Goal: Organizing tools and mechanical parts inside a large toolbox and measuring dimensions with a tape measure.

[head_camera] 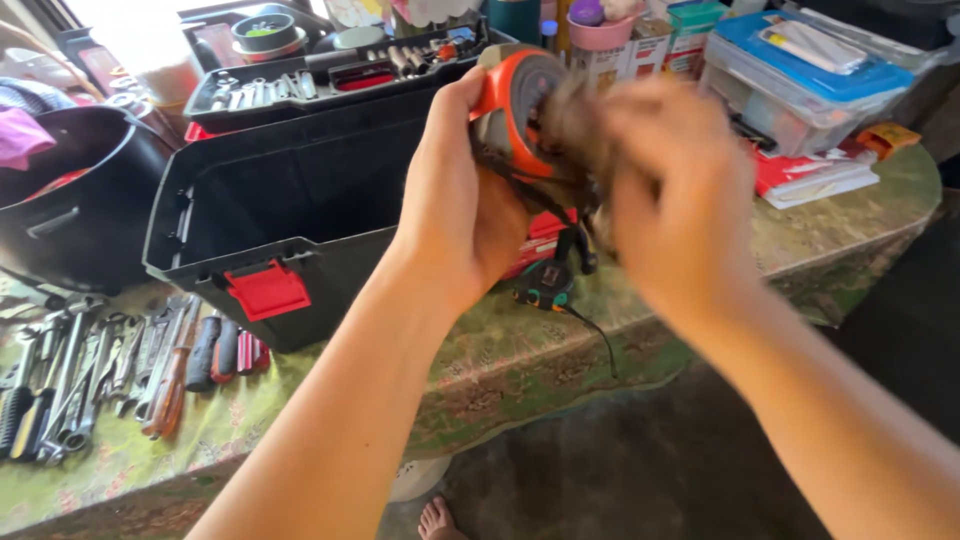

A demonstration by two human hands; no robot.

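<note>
Both forearms rose to where my left hand (470,200) clasped the orange tape measure (520,110) above the toolbox (270,220) while my blurred right hand (670,190), fingers closed, rubbed it with a brown rag (570,125), seemingly mid-cleaning, turning it likely next.

Your left hand (462,205) grips an orange-and-grey tape measure (515,110), held up just to the right of the open black toolbox (270,210). Your right hand (672,190), blurred, presses a dark wad against the tape measure's far side. Left of the toolbox, below its red latch (268,290), wrenches and screwdrivers (110,375) lie in a row on the patterned table cover (520,360).
</note>
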